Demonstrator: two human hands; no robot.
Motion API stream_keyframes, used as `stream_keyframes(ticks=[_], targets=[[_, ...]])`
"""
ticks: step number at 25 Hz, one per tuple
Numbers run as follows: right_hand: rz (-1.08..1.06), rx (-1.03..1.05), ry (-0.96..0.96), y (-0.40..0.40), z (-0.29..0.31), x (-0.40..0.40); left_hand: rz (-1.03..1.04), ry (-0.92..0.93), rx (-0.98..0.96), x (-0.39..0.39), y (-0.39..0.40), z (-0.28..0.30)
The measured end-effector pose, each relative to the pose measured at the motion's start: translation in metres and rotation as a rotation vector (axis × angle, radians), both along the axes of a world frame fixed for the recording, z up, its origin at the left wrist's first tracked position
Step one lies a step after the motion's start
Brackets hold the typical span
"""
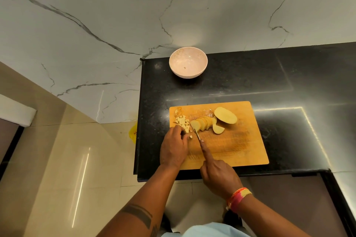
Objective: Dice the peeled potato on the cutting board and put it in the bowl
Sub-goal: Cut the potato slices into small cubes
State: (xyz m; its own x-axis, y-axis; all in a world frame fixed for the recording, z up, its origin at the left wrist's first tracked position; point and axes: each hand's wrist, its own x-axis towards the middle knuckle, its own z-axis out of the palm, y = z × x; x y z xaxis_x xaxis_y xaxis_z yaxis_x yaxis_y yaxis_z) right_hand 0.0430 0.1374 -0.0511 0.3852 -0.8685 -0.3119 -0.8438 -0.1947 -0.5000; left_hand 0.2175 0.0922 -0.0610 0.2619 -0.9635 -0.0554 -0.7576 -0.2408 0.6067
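Nearest you, your right hand (219, 177) hangs over the near edge of the cutting board (240, 146), fingers curled round the handle of a knife (196, 134) with the forefinger stretched along its spine; a bright band (238, 197) wraps that wrist. The blade tip rests on the board just beside the sliced potato (202, 124). Your left hand (174, 148) lies at the board's near left edge, knuckles up, fingers bent down onto the diced pieces (182, 121); whether it actually pinches a piece you cannot tell from here.

The dice are heaped at the board's far left corner, with one stray cube beside your left fingertips. Right of them the slices lean in an overlapping row, a loose slice (218, 129) lies just on the near side of them, and the uncut potato half (225, 115) sits cut face up near the far edge.

Beyond the board, well apart from it, the bowl (188, 62) stands at the far left corner of the black counter (289, 82), holding no potato.
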Motion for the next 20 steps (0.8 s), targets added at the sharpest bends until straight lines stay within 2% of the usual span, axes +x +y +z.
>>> stream_keyframes(ticks=[5, 13, 16, 20], targets=[[0.020, 0.011, -0.004, -0.011, -0.002, 0.015, -0.095, -0.099, 0.044, -0.005, 0.010, -0.010], [-0.047, -0.053, -0.095, -0.019, 0.010, -0.015, 0.065, -0.101, 0.064, -0.006, -0.023, 0.007], [-0.127, -0.024, -0.141, -0.018, 0.010, -0.026, -0.018, -0.081, 0.005, -0.016, -0.024, 0.010], [-0.149, -0.012, -0.149, -0.017, 0.012, -0.027, -0.128, -0.095, 0.082, -0.029, -0.036, 0.011]])
